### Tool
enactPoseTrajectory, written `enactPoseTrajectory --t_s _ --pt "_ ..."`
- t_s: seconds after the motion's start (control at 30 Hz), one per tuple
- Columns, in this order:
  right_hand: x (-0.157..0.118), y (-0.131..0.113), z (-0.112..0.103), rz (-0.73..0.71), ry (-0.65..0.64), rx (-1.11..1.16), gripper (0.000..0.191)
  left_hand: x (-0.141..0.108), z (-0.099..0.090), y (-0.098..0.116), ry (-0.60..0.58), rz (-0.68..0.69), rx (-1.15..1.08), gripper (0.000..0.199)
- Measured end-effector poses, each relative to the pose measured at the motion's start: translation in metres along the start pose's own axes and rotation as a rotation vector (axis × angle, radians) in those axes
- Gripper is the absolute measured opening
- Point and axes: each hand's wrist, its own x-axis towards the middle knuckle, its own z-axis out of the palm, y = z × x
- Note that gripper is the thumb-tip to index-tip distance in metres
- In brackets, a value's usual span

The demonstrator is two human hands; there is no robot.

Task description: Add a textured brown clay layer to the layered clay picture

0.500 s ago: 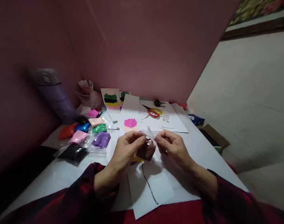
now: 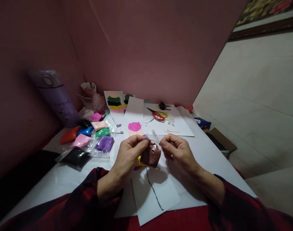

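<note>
Grip pinched closed: left hand and right hand, wrists angled inward, hold one brown packet by its clear top, above the near-middle counter. Left, at least eight coloured packets; far, one scissors.

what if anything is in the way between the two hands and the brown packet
Nothing visible: the left hand and right hand already pinch the clear plastic at the top of the brown packet. The scissors lie beyond it and the purple packet off to the left, neither in between.
</note>
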Motion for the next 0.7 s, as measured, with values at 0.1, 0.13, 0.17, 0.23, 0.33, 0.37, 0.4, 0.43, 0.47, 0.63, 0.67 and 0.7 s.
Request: enactPoseTrajectory --t_s 0.1,0.13,0.17,0.23,0.33,0.37,0.4,0.43,0.47,0.63,0.67,0.7 --pt "0.001 0.001 -0.001 0.000 -0.010 0.003 0.035 -0.001 0.001 0.002 0.022 -0.011 0.025 0.015" --pt "0.001 0.001 -0.001 0.000 -0.011 0.002 0.035 -0.001 0.001 0.002 0.025 -0.009 0.033 0.015" --pt "0.001 0.001 -0.001 0.002 -0.011 0.001 0.035 -0.001 0.001 0.003 0.025 -0.006 0.041 0.015" --pt "0.001 0.001 -0.001 0.009 -0.004 0.000 0.035 -0.001 0.001 0.003 0.018 0.000 0.052 0.015" --pt "0.001 0.001 0.001 0.017 0.010 0.024 0.036 0.000 0.000 -0.001 -0.022 0.003 0.033 0.018" --pt "0.001 0.000 0.002 0.022 0.014 0.036 0.036 0.001 0.000 -0.002 -0.056 0.004 0.014 0.019" --pt "0.001 0.000 0.003 0.029 0.018 0.047 0.037 0.001 0.000 -0.004 -0.101 0.004 -0.009 0.020" --pt "0.001 0.000 0.003 0.041 0.020 0.057 0.037 0.001 0.000 -0.005 -0.145 0.001 -0.034 0.022" --pt "0.001 0.000 0.004 0.056 0.019 0.064 0.037 0.001 0.001 -0.006 -0.177 -0.003 -0.059 0.024" --pt "0.002 -0.002 0.005 0.082 0.109 0.087 0.027 0.013 -0.007 0.007 0.028 0.098 -0.041 0.024" --pt "0.003 -0.002 0.004 0.069 0.148 0.094 0.023 0.018 -0.012 0.012 0.107 0.129 -0.003 0.024" --pt "0.004 -0.002 0.003 0.056 0.184 0.100 0.019 0.024 -0.018 0.016 0.181 0.170 0.031 0.022"
